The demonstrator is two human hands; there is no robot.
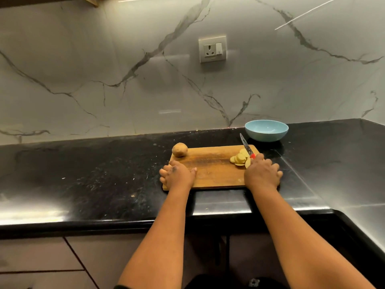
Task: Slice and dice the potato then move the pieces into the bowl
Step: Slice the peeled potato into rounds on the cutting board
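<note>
The right hand [263,173] gripped the knife [246,147] beside the potato slices [240,159] at the cutting board [212,170]'s right edge, seemingly ready for dicing, the left hand [177,174] rested loosely on its near-left corner, probably steadying it, and the empty bowl [266,130] waited just beyond the far-right corner.

A single wide-angle head-worn view looks forward and down from standing height at a glossy black stone counter [87,180] across mid-frame, with both forearms reaching up from the bottom edge and a veined marble wall [104,59] filling the upper half.
</note>
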